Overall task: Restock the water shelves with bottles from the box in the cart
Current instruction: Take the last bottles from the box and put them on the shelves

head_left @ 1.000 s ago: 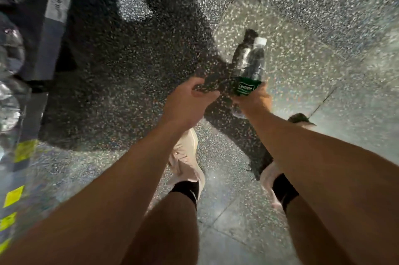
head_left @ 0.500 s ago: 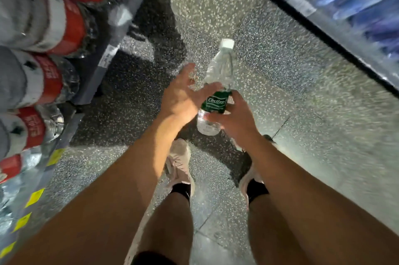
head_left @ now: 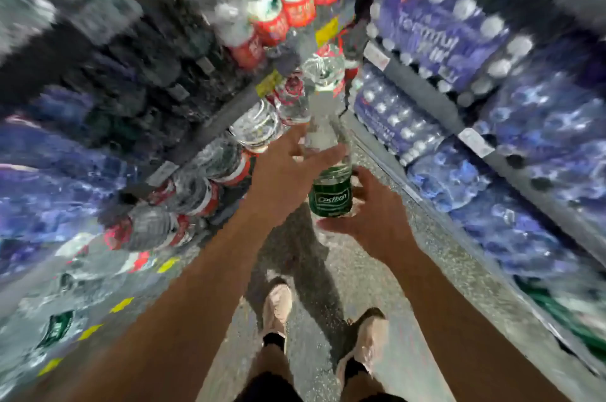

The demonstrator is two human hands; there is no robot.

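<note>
Two hands meet on one water bottle (head_left: 330, 185) above the aisle floor: we grip it with our right hand (head_left: 370, 214), left hand (head_left: 288, 172) clasping its upper part (green label, lettering blurred); purple packs (head_left: 439, 27) fill right-side shelves.

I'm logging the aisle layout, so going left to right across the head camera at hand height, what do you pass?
Red-label bottles on the left shelves → left hand → green-label bottle → right hand → blue shrink-wrapped packs on the right shelves.

Dim aisle, heavy motion blur on shelves (head_left: 210, 113), wide-angle warping at edges
</note>
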